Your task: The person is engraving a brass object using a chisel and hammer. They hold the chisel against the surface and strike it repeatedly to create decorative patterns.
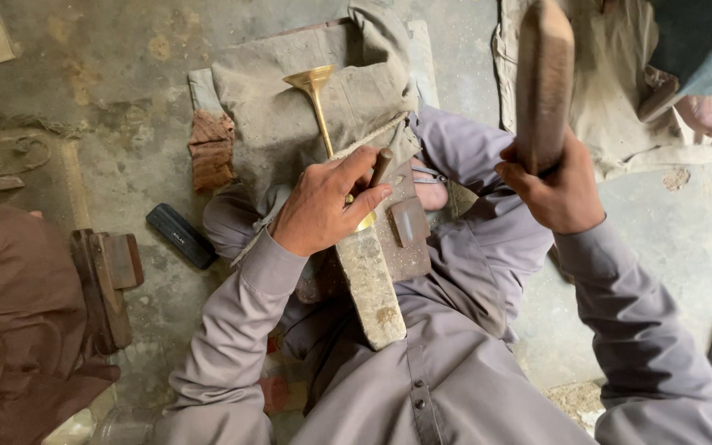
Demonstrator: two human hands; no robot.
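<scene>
The left hand (323, 206) is clamped on a short dark punch-like tool (381, 165), its tip set on the brass horn-shaped piece (320, 107) that lies over a long stone block (370, 284) on the lap, flared end far. The right hand (558, 185) is closed around a wooden mallet (544, 78) (head raised), up and to the right of the tool, well apart. The brass piece's long axis runs near to far.

Left hand (323, 210) hides lower end of flared brass horn tube (317, 103); blurred brown wooden mallet (544, 78) cut off at top edge.
</scene>
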